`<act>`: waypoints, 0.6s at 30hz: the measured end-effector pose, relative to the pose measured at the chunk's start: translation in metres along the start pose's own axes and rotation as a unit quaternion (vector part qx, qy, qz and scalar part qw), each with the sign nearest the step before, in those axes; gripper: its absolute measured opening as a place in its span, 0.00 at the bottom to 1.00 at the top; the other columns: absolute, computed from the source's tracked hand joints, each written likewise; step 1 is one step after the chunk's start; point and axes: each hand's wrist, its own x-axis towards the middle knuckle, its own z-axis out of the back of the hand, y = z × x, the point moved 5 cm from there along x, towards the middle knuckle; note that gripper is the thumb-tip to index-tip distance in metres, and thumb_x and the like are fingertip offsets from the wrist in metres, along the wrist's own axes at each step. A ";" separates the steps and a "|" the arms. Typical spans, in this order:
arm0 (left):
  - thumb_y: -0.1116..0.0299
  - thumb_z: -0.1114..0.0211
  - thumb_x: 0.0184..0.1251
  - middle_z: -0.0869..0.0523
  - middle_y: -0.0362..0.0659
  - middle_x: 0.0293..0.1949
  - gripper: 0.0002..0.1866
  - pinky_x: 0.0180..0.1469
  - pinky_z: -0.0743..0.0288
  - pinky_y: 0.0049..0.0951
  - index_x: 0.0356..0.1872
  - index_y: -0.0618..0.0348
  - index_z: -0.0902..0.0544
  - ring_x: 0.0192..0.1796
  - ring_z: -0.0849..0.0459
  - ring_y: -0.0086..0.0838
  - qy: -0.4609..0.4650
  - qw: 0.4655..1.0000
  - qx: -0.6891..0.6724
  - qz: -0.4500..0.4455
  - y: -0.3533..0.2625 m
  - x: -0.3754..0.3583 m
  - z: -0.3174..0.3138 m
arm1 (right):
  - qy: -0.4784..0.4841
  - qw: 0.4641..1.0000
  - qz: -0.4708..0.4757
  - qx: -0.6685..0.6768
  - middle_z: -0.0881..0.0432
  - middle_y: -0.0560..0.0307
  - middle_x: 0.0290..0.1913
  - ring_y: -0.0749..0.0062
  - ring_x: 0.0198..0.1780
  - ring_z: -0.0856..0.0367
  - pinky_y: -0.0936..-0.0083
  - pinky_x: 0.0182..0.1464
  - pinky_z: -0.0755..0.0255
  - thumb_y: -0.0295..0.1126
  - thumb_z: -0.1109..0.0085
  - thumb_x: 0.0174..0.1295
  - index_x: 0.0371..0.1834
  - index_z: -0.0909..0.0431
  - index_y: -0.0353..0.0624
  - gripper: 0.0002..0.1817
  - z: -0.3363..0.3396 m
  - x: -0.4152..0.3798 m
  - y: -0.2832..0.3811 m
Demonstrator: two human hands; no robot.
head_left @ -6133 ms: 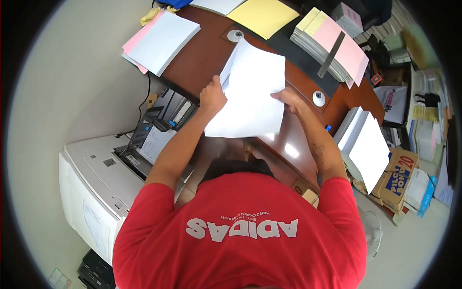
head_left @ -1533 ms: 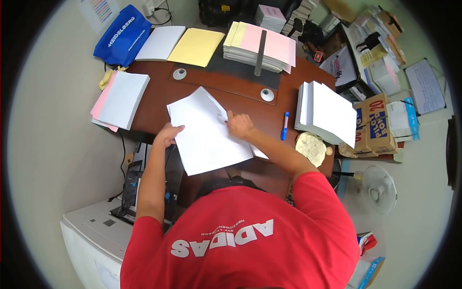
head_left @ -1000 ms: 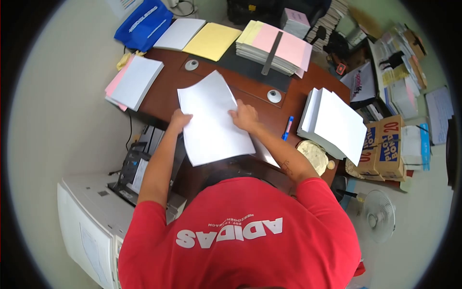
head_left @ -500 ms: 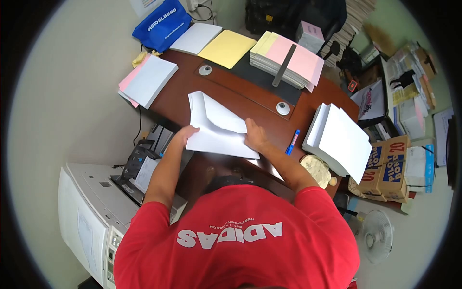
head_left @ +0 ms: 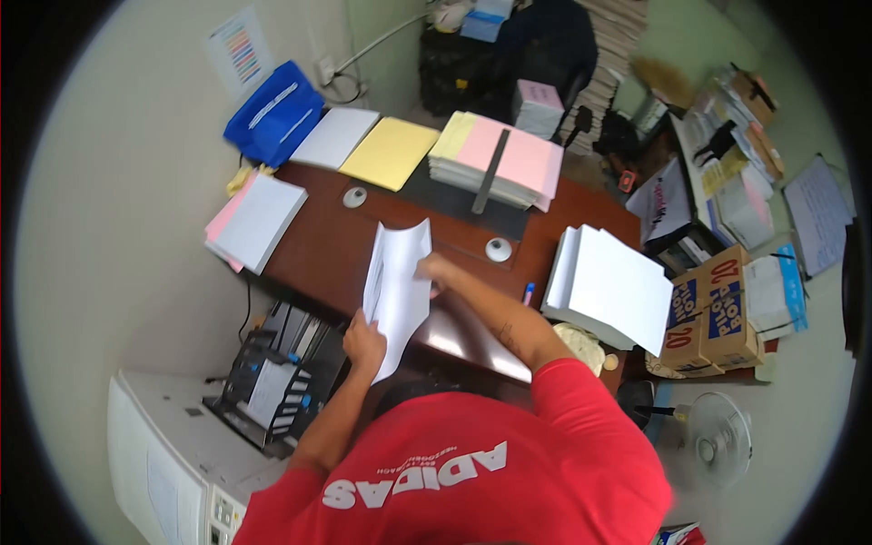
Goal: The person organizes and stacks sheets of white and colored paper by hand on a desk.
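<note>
A bent stack of white paper (head_left: 397, 295) is held between my two hands over the brown desk, tilted up on its side. My left hand (head_left: 365, 343) is closed around its lower left edge. On the right edge, higher up, my right hand (head_left: 440, 272) grips the sheets; some of its fingers are hidden behind the paper. To the right of my right forearm lies a blue marker (head_left: 529, 292), partly covered by the arm.
A tall white paper stack (head_left: 613, 286) stands on the desk's right side. Along the back sit a yellow stack (head_left: 391, 153) and a pink-topped stack (head_left: 518, 163) with a metal ruler (head_left: 491, 173). At left lies another white stack (head_left: 263, 218). A printer (head_left: 173, 454) stands lower left.
The paper has turned from lying wide to standing more upright, curled lengthwise. My left hand has moved lower, and my right hand has shifted left. The camera view has also shifted.
</note>
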 end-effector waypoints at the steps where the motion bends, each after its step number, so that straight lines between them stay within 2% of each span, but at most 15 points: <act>1: 0.64 0.34 0.64 0.14 0.63 0.44 0.20 0.51 0.25 0.55 0.54 0.64 0.21 0.48 0.17 0.61 0.035 0.999 0.011 0.025 -0.003 0.004 0.001 | -0.118 0.960 -0.194 0.163 0.13 0.40 0.40 0.49 0.41 0.12 0.66 0.48 0.16 0.33 0.27 0.43 0.37 0.14 0.36 0.18 0.000 -0.066 0.047; 2: 0.63 0.35 0.65 0.14 0.63 0.43 0.19 0.51 0.25 0.56 0.53 0.65 0.20 0.48 0.16 0.61 0.070 0.996 0.023 0.051 -0.007 0.009 0.008 | -0.145 0.963 -0.164 0.155 0.16 0.31 0.46 0.40 0.47 0.14 0.62 0.54 0.19 0.30 0.35 0.49 0.46 0.18 0.29 0.21 -0.001 -0.083 0.054; 3: 0.58 0.37 0.68 0.15 0.67 0.43 0.20 0.53 0.25 0.55 0.48 0.67 0.18 0.48 0.17 0.62 0.097 0.993 0.005 0.065 -0.011 0.021 0.011 | -0.210 0.969 -0.084 -0.101 0.16 0.30 0.46 0.35 0.50 0.16 0.55 0.56 0.21 0.30 0.40 0.53 0.47 0.20 0.28 0.20 -0.005 -0.071 0.045; 4: 0.55 0.36 0.67 0.15 0.67 0.42 0.23 0.53 0.25 0.53 0.45 0.71 0.17 0.48 0.17 0.64 0.082 0.993 -0.018 0.086 -0.009 0.043 0.008 | -0.265 0.947 -0.032 -0.178 0.17 0.27 0.45 0.37 0.47 0.16 0.54 0.53 0.22 0.34 0.38 0.54 0.48 0.21 0.30 0.21 -0.015 -0.091 0.053; 5: 0.52 0.36 0.68 0.17 0.71 0.43 0.28 0.53 0.24 0.52 0.43 0.77 0.19 0.50 0.17 0.63 0.086 0.991 -0.054 0.088 -0.007 0.068 0.010 | -0.242 0.952 -0.003 -0.187 0.17 0.28 0.41 0.34 0.45 0.17 0.49 0.53 0.24 0.35 0.39 0.56 0.51 0.26 0.31 0.22 -0.025 -0.117 0.070; 6: 0.54 0.37 0.70 0.16 0.70 0.45 0.28 0.50 0.22 0.51 0.45 0.81 0.21 0.50 0.15 0.59 0.127 0.982 -0.088 0.113 -0.008 0.086 0.014 | -0.198 0.952 0.031 -0.233 0.17 0.29 0.38 0.32 0.44 0.18 0.45 0.49 0.25 0.36 0.40 0.60 0.54 0.31 0.32 0.24 -0.034 -0.132 0.083; 8: 0.61 0.37 0.70 0.15 0.64 0.45 0.24 0.50 0.20 0.48 0.45 0.82 0.20 0.49 0.14 0.55 0.187 0.904 -0.326 0.203 0.034 0.122 -0.033 | -0.133 0.947 0.039 -0.290 0.18 0.27 0.44 0.35 0.48 0.18 0.45 0.51 0.25 0.34 0.42 0.62 0.55 0.32 0.31 0.23 -0.038 -0.156 0.098; 9: 0.64 0.37 0.69 0.15 0.62 0.45 0.21 0.49 0.19 0.48 0.47 0.81 0.21 0.49 0.14 0.52 0.231 0.859 -0.392 0.237 0.043 0.126 -0.033 | -0.135 0.946 0.038 -0.291 0.18 0.27 0.44 0.35 0.48 0.18 0.45 0.51 0.25 0.34 0.42 0.62 0.55 0.32 0.31 0.23 -0.035 -0.157 0.086; 10: 0.67 0.37 0.69 0.15 0.60 0.45 0.20 0.48 0.19 0.48 0.48 0.80 0.21 0.48 0.13 0.49 0.273 0.805 -0.452 0.270 0.051 0.126 -0.031 | -0.166 0.935 0.078 -0.305 0.19 0.28 0.46 0.36 0.50 0.19 0.46 0.53 0.26 0.36 0.41 0.63 0.55 0.32 0.31 0.23 -0.031 -0.153 0.067; 11: 0.69 0.38 0.69 0.15 0.60 0.46 0.18 0.48 0.19 0.52 0.50 0.78 0.21 0.48 0.13 0.51 0.324 0.767 -0.452 0.321 0.067 0.124 -0.033 | -0.196 0.920 0.119 -0.317 0.19 0.29 0.49 0.37 0.52 0.19 0.47 0.54 0.26 0.39 0.40 0.64 0.56 0.31 0.32 0.24 -0.027 -0.153 0.058; 12: 0.69 0.38 0.69 0.15 0.60 0.46 0.18 0.48 0.19 0.52 0.50 0.78 0.21 0.48 0.13 0.51 0.321 0.769 -0.452 0.318 0.088 0.117 -0.044 | -0.198 0.919 0.123 -0.317 0.19 0.29 0.49 0.37 0.52 0.19 0.47 0.54 0.26 0.39 0.40 0.64 0.56 0.31 0.32 0.24 -0.022 -0.152 0.057; 14: 0.68 0.37 0.67 0.15 0.62 0.47 0.18 0.49 0.19 0.51 0.49 0.77 0.20 0.49 0.13 0.53 0.268 0.829 -0.417 0.260 0.130 0.104 -0.070 | -0.215 0.930 0.009 -0.299 0.20 0.33 0.52 0.41 0.56 0.20 0.49 0.57 0.28 0.43 0.41 0.66 0.56 0.30 0.32 0.26 -0.010 -0.148 0.050; 15: 0.66 0.35 0.65 0.15 0.63 0.47 0.19 0.51 0.20 0.50 0.47 0.76 0.20 0.49 0.14 0.54 0.193 0.927 -0.223 0.233 0.126 0.097 -0.059 | -0.211 0.949 -0.052 -0.228 0.19 0.33 0.52 0.43 0.56 0.20 0.51 0.58 0.27 0.41 0.38 0.63 0.54 0.25 0.32 0.24 -0.006 -0.142 0.048; 16: 0.65 0.33 0.62 0.15 0.64 0.46 0.20 0.52 0.20 0.50 0.46 0.75 0.19 0.49 0.14 0.56 0.109 0.975 -0.018 0.194 0.108 0.081 -0.045 | -0.208 0.950 -0.055 -0.225 0.19 0.33 0.52 0.43 0.56 0.20 0.51 0.58 0.27 0.41 0.38 0.63 0.54 0.25 0.32 0.24 -0.004 -0.133 0.050; 18: 0.62 0.31 0.59 0.15 0.66 0.45 0.21 0.54 0.22 0.47 0.44 0.73 0.18 0.50 0.15 0.56 0.111 0.973 0.008 0.204 0.063 0.062 -0.010 | -0.217 0.949 -0.137 -0.186 0.16 0.35 0.48 0.47 0.51 0.15 0.54 0.49 0.19 0.37 0.37 0.59 0.48 0.20 0.30 0.21 0.003 -0.113 0.048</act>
